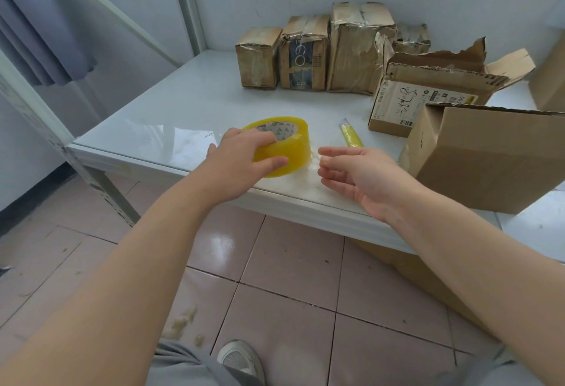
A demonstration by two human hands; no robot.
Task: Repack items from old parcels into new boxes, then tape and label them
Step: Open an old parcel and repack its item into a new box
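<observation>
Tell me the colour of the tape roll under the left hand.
Translucent yellow tape roll, seen in the head view.

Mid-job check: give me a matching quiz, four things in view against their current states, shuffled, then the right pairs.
1 tape roll
2 yellow cutter
3 printed box
4 right hand

A open, holding nothing
B gripped by the left hand
C top open, flaps torn
D lying loose on the table

Pairs: 1-B, 2-D, 3-C, 4-A

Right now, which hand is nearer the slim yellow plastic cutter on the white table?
Right. The right hand hovers open just on the near side of the slim yellow plastic cutter; the left hand is farther left, gripping the yellow roll of packing tape.
</observation>
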